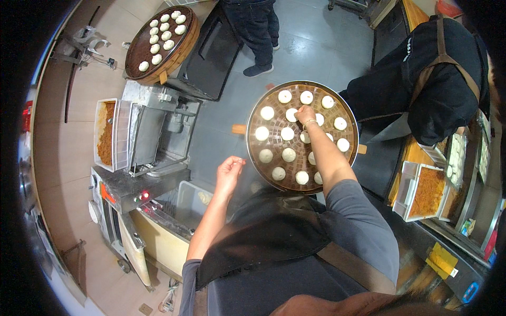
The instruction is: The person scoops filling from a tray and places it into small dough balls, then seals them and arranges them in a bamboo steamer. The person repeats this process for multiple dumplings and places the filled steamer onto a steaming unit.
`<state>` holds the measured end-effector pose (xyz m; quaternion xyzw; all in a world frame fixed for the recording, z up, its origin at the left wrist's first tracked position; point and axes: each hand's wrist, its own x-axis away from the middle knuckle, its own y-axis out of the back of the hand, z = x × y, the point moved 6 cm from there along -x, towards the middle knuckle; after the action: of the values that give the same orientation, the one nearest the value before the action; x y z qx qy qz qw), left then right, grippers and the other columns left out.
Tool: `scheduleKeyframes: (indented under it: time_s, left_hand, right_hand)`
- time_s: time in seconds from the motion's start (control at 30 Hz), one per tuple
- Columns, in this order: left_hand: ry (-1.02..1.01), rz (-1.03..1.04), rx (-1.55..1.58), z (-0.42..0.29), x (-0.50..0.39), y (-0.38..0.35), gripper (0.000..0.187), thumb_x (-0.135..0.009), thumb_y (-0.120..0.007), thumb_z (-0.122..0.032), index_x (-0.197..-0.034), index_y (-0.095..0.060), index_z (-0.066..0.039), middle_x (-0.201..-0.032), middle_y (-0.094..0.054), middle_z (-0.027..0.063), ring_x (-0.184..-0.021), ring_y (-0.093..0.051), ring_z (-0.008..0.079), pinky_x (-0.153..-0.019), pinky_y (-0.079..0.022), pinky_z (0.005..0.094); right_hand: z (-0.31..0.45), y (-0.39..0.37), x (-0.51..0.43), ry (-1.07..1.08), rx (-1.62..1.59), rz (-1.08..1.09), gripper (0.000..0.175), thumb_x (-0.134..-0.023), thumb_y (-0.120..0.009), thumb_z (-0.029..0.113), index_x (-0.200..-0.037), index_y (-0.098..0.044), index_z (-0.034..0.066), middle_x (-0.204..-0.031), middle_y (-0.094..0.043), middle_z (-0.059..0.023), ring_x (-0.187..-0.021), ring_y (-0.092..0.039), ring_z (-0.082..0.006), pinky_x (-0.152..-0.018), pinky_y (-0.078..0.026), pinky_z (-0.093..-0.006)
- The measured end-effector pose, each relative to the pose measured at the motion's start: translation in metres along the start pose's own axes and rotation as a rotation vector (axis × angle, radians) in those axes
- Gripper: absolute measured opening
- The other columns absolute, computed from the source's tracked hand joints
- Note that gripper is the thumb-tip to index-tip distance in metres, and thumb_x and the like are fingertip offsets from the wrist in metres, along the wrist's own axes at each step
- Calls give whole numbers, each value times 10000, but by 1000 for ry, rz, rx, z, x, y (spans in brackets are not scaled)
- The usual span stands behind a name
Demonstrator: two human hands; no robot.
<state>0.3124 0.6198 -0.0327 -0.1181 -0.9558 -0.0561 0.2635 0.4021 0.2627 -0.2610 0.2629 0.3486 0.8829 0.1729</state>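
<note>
A round steamer tray [272, 148] with a metal rim and a woven-looking base stands before me, bearing several round white dough buns. My right hand [305, 115] reaches over it, fingers bent down beside a bun [291, 115] in the upper middle; whether they hold anything is hidden. Some buns there, such as the one at the top left [284, 96], show a small reddish mark on top. To the left of the tray, in the air, my left hand [231, 172] has its fingertips pinched together, with a small reddish bit at the tips that I cannot make out.
A second round steamer [195, 31] with buns stands at upper left. Below it are a metal machine [146, 134] and a tub of orange-brown filling [114, 134]. Another such tub [411, 197] is at right, near a bending co-worker [427, 79]. A second person's legs [257, 35] are ahead.
</note>
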Motion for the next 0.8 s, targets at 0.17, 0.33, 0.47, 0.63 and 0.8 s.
scheduleKeyframes:
  time_s: [0.17, 0.33, 0.47, 0.63, 0.8]
  left_hand:
    - [38, 34, 13, -5, 6, 1, 173, -988, -551, -218, -908, -624, -83, -593, -429, -72, -498, -318, 30, -455, -234, 208]
    - [88, 174, 228, -7, 16, -6, 183, -1002, -524, -214, -968, -623, -65, -630, -444, -59, -506, -324, 39, -456, -238, 207]
    - [32, 279, 267, -14, 23, -16, 170, -1002, -526, -206, -980, -624, -68, -642, -451, -65, -514, -335, 33, -458, -256, 195]
    - [-78, 292, 142, -20, 37, -21, 150, -995, -543, -204, -956, -625, -85, -651, -466, -74, -527, -363, 21, -465, -276, 180]
    - [-227, 248, -14, -25, 48, -26, 165, -993, -554, -223, -924, -624, -90, -639, -478, -77, -535, -386, 17, -472, -294, 176]
  right_hand:
    - [13, 23, 29, -114, -598, 47, 158, -792, -699, 159, -885, -686, 31, -819, -688, -57, -735, -625, -145, -682, -492, -275]
    - [107, 53, 166, 176, -788, 351, 162, -896, -636, 124, -1024, -679, 36, -904, -674, -25, -767, -604, -95, -692, -490, -238]
    - [176, 71, 275, 428, -712, 461, 259, -896, -650, 127, -1126, -658, 8, -981, -675, -56, -884, -644, -123, -803, -530, -272]
    - [200, 92, 316, 501, -569, 279, 211, -866, -663, 114, -1045, -673, 2, -950, -665, -94, -854, -661, -162, -775, -533, -285]
    - [197, 104, 336, 642, -415, 107, 142, -855, -662, 145, -934, -669, 28, -847, -638, -119, -755, -644, -231, -686, -513, -319]
